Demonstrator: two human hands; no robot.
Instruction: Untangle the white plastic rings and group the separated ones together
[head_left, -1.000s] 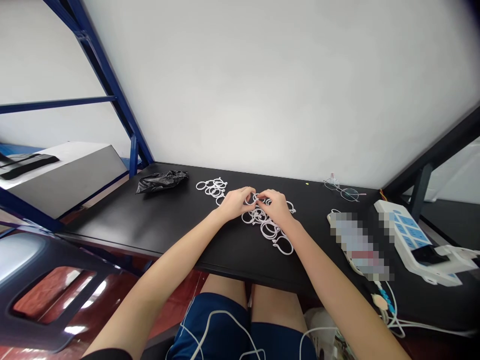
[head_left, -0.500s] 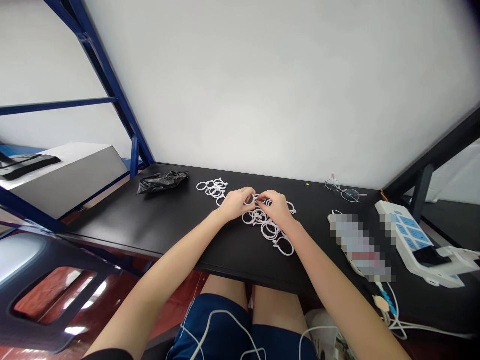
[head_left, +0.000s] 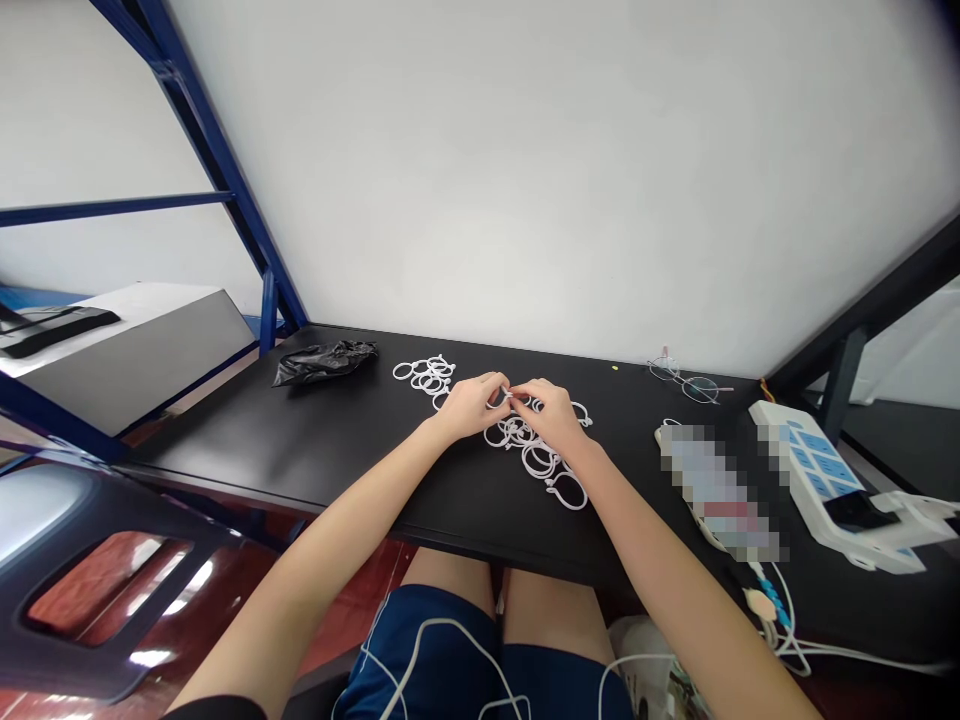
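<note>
Between the fingertips of my left hand (head_left: pixel 472 403) and my right hand (head_left: pixel 551 410) is a white ring (head_left: pixel 498 399), pinched from both sides. It looks like a plastic curtain ring with a small clasp, which the fingers partly hide. Below and beside my right hand lies a loose cluster of similar white rings (head_left: pixel 538 460), several of them overlapping. Another bunch of white rings (head_left: pixel 429 374) rests just beyond my left hand. All of this is on the black tabletop (head_left: pixel 337 450).
A crumpled black plastic bag (head_left: pixel 322 362) lies at the back left. On the right are eyeglasses (head_left: pixel 690 381), a phone (head_left: pixel 720 490) with a cable, and a white power strip (head_left: pixel 832 475) with plugs. A blue metal frame (head_left: pixel 217 170) rises at the left.
The hands stay almost in place, fingertips slightly closer together over the ring. The piles of rings look the same.
</note>
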